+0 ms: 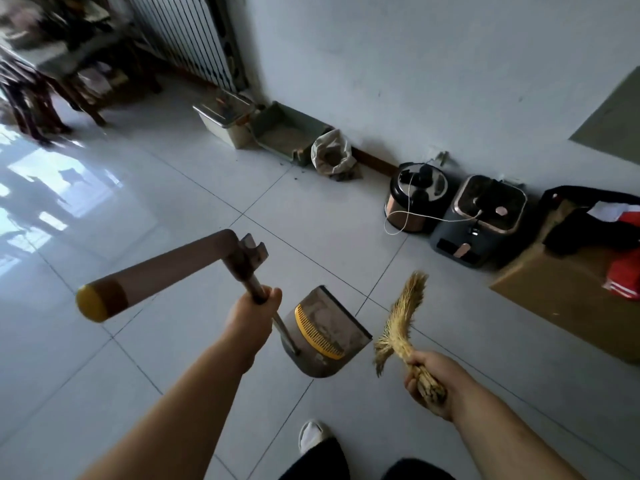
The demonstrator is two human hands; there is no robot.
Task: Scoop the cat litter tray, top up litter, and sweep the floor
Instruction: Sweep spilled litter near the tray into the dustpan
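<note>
right hand [427, 382] curled tight round bound end of straw broom [401, 320], bristles pointing away | left hand [254, 308] fisted round metal stem of dustpan [325, 337], pan just beside broom | litter tray [287, 136] stood far off against wall | open litter bag [332, 155] touched its right end, dark specks on floor tiles [207, 188] nearby

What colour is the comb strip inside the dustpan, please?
The comb strip in the dustpan is yellow, seen clearly in the head view.

Bright daylight glare on the glossy floor [52, 188] at left; blurred, wide-angle-warped edges.
</note>
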